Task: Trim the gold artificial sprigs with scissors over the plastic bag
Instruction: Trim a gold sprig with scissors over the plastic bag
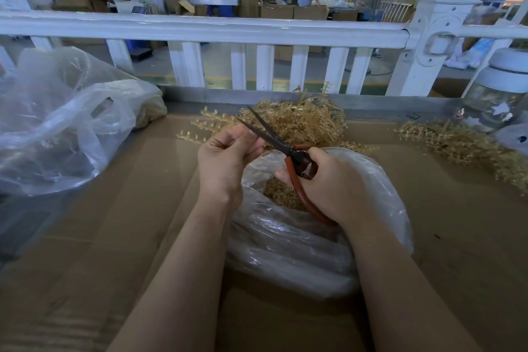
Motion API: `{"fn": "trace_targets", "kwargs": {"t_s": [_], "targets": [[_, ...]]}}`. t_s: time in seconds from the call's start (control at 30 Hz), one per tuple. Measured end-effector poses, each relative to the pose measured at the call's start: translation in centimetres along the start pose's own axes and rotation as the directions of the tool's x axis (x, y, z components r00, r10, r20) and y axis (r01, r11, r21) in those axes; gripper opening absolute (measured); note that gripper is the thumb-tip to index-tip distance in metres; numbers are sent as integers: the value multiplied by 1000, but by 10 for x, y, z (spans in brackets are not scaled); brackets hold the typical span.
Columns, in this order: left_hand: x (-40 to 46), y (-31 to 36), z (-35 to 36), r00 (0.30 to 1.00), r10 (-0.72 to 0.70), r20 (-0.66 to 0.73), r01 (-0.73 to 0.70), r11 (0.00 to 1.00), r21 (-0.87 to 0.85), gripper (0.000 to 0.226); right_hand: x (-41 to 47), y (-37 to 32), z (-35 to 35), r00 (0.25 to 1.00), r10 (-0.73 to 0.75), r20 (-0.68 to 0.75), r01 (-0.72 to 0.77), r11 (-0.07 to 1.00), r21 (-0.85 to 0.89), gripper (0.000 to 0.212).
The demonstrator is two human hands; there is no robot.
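A single wide-angle head view looks forward and down, close over the brown cardboard-covered tabletop filling the lower frame; the white railing fence crosses the upper frame.

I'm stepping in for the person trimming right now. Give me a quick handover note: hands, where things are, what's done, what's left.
Left hand: pinches a gold sprig that sticks out to the left.
Right hand: grips the red-handled scissors, blades parted and pointing up-left by the left fingers.
Both hands are over the open plastic bag, which already holds gold trimmings.
Left to do: the gold pile behind the hands and a second pile to the right, both on the cardboard. Finish this cut first.
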State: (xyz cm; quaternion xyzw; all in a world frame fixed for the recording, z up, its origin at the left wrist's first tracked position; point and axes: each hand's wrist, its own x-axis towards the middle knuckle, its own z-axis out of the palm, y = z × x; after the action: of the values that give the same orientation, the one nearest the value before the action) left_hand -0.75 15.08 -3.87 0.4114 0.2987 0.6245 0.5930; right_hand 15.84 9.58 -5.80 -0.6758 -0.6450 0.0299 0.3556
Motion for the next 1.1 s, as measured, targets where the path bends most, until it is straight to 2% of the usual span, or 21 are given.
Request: {"fn": "trace_targets", "kwargs": {"t_s": [0.23,0.33,0.43,0.53,0.7,0.87,1.1], "targets": [[0,-2,1,999,18,33,-18,1000,13,11,0,0,0,1000,9,-3,-9,1000,-5,59],[-1,-2,1,999,11,52,-11,1000,-8,4,1,0,0,1000,27,-7,-27,1000,-16,56],[0,-2,0,999,7,48,-6,1000,-25,17,1,1,1,999,38,3,-38,999,-25,59],[0,-2,0,999,1,48,0,1000,-30,19,2,0,0,999,34,-11,-34,999,-35,65],[0,-2,0,999,-10,49,12,999,-43,7,1,0,-1,1000,23,-5,-23,1000,-10,52],[0,0,-1,997,-22,75,27,997,-67,13,-1,-4,-1,1000,8,-3,-8,1000,15,42],[0,0,-1,996,-38,79,44,995,-86,16,0,-4,-2,1000,9,12,-9,998,65,43]]}}
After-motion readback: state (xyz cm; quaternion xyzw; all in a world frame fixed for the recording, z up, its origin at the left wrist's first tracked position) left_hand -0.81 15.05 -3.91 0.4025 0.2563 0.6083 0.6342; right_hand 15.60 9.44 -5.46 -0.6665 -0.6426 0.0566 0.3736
